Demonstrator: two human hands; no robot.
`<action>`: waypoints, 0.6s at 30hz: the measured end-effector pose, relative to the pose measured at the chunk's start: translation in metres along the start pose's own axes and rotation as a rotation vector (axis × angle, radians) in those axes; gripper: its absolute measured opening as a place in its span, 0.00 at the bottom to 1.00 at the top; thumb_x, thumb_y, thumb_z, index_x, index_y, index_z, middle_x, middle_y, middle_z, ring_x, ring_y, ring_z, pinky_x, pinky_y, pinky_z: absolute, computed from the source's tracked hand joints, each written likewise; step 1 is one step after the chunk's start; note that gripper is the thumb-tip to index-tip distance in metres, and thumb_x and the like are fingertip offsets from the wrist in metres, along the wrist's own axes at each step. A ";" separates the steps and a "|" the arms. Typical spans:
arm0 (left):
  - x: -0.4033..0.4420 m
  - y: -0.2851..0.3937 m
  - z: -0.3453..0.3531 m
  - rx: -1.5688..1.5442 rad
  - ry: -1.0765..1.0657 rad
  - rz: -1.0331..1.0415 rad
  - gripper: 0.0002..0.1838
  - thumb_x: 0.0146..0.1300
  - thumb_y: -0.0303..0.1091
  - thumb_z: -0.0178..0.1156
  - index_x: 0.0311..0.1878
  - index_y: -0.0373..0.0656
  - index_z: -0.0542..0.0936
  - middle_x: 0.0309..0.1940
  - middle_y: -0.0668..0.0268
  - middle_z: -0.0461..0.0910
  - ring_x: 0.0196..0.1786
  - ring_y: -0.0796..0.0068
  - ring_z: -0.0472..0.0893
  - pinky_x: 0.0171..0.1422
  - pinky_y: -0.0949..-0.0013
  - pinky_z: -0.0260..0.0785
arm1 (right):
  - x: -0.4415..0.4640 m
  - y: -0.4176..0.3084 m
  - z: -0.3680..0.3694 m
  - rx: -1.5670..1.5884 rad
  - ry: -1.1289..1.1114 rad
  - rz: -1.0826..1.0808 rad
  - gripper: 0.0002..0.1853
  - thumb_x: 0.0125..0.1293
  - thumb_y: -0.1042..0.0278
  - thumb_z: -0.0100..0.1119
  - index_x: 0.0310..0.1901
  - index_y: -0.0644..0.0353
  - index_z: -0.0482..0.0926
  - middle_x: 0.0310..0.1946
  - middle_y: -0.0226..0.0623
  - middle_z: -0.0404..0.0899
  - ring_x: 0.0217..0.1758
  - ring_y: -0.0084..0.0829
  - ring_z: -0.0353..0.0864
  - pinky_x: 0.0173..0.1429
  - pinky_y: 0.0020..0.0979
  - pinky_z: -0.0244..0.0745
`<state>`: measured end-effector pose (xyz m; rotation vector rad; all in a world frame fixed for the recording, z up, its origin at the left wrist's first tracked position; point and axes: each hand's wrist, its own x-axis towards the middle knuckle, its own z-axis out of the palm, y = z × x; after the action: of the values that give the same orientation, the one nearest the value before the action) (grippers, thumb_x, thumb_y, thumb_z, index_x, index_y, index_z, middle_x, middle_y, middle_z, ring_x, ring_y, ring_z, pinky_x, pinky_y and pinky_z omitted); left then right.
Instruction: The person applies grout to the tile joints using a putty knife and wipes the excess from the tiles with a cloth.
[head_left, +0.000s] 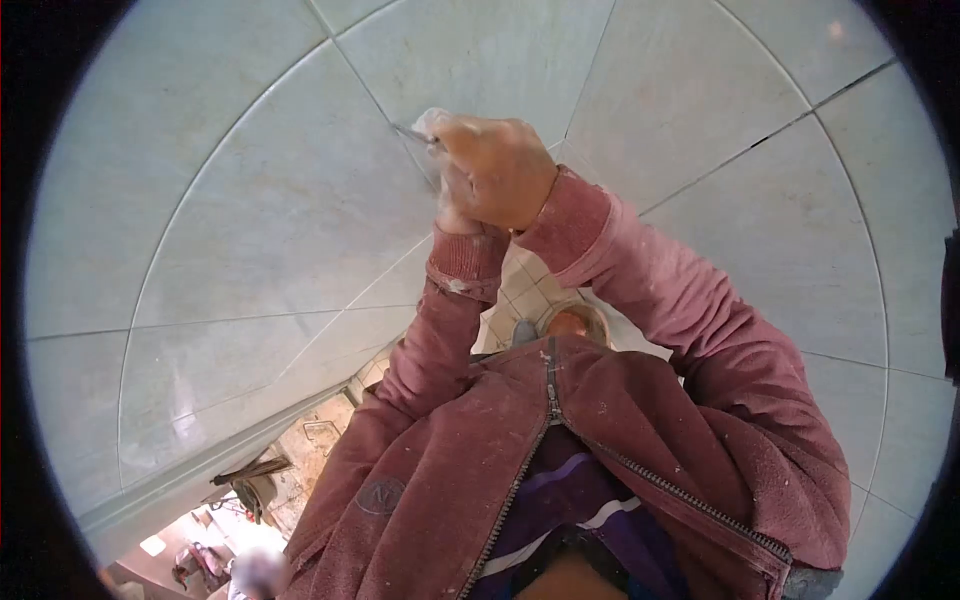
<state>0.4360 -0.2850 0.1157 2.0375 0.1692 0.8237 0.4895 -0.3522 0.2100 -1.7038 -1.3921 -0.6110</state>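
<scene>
Both of my hands meet in front of the tiled wall (265, 190), at the upper middle of the view. My right hand (500, 170) is closed around a thin dark tool (413, 133), whose tip lies at a joint between two tiles. Some white material (432, 120) shows at my fingertips. My left hand (455, 200) is mostly hidden behind the right one, so its fingers and anything in them cannot be made out. A dark joint line (770, 138) runs across the tiles at the upper right.
Below my hands a round container (578, 320) stands on the tiled floor (523, 285), beside a grey shoe tip (524, 332). At the lower left are a ledge (215, 455), a dark bundle (255, 490) and a person (258, 573).
</scene>
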 end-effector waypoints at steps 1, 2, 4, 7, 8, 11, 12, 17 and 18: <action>-0.001 0.017 -0.006 0.055 0.029 0.063 0.23 0.58 0.29 0.56 0.56 0.39 0.63 0.48 0.60 0.69 0.49 0.66 0.71 0.49 0.67 0.67 | 0.003 0.001 -0.004 -0.055 -0.070 0.047 0.13 0.51 0.73 0.55 0.41 0.60 0.71 0.24 0.43 0.76 0.22 0.43 0.76 0.25 0.35 0.71; 0.003 0.031 -0.014 0.108 0.058 0.125 0.24 0.57 0.29 0.57 0.56 0.37 0.63 0.46 0.59 0.70 0.47 0.64 0.72 0.47 0.66 0.67 | 0.011 -0.001 -0.009 -0.060 -0.061 0.035 0.13 0.51 0.73 0.55 0.41 0.60 0.71 0.24 0.43 0.76 0.22 0.43 0.76 0.25 0.35 0.71; -0.001 0.050 -0.048 0.209 0.108 0.232 0.25 0.55 0.30 0.58 0.55 0.35 0.63 0.42 0.57 0.71 0.44 0.60 0.73 0.45 0.65 0.68 | 0.034 -0.009 -0.020 -0.065 0.123 0.077 0.14 0.49 0.73 0.54 0.40 0.59 0.71 0.25 0.43 0.76 0.24 0.43 0.76 0.25 0.36 0.72; 0.032 0.048 -0.037 0.149 0.033 0.000 0.26 0.55 0.33 0.59 0.54 0.33 0.63 0.40 0.54 0.72 0.42 0.54 0.74 0.44 0.64 0.68 | 0.059 -0.018 -0.035 -0.040 0.051 -0.050 0.14 0.49 0.74 0.54 0.41 0.58 0.71 0.24 0.42 0.76 0.25 0.44 0.76 0.26 0.36 0.72; 0.024 0.040 -0.034 0.149 0.037 0.000 0.26 0.55 0.33 0.59 0.54 0.33 0.63 0.40 0.54 0.72 0.42 0.54 0.74 0.44 0.64 0.68 | 0.052 -0.017 -0.029 -0.039 0.049 -0.053 0.14 0.49 0.74 0.54 0.41 0.58 0.71 0.24 0.42 0.76 0.25 0.44 0.76 0.26 0.36 0.72; -0.001 0.017 -0.015 -0.166 -0.013 0.045 0.26 0.56 0.35 0.58 0.55 0.35 0.63 0.43 0.53 0.72 0.44 0.56 0.74 0.47 0.65 0.68 | 0.017 -0.014 -0.006 -0.023 0.041 0.018 0.14 0.50 0.74 0.54 0.42 0.57 0.71 0.23 0.42 0.75 0.25 0.46 0.76 0.26 0.37 0.71; -0.004 0.014 -0.005 -0.880 0.093 -0.267 0.25 0.57 0.37 0.57 0.55 0.36 0.63 0.43 0.54 0.72 0.44 0.56 0.74 0.47 0.65 0.67 | 0.011 -0.015 -0.005 -0.015 -0.033 0.076 0.15 0.48 0.73 0.53 0.41 0.57 0.71 0.23 0.41 0.75 0.24 0.46 0.76 0.26 0.39 0.70; 0.024 0.040 -0.011 -1.573 0.059 -0.426 0.16 0.59 0.24 0.51 0.52 0.39 0.68 0.44 0.66 0.73 0.43 0.74 0.74 0.43 0.73 0.70 | 0.039 -0.014 -0.027 0.085 -0.006 0.076 0.17 0.46 0.73 0.52 0.42 0.56 0.71 0.21 0.43 0.75 0.23 0.47 0.75 0.26 0.42 0.69; 0.024 0.036 -0.015 -1.250 0.051 -0.334 0.16 0.59 0.24 0.51 0.51 0.39 0.68 0.43 0.66 0.73 0.43 0.74 0.74 0.43 0.73 0.70 | 0.054 -0.022 -0.037 0.047 0.052 0.060 0.17 0.46 0.73 0.52 0.43 0.56 0.71 0.22 0.43 0.76 0.24 0.48 0.75 0.27 0.43 0.69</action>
<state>0.4389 -0.2856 0.1617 0.7812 -0.0005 0.5300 0.4881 -0.3524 0.2786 -1.6747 -1.3042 -0.5811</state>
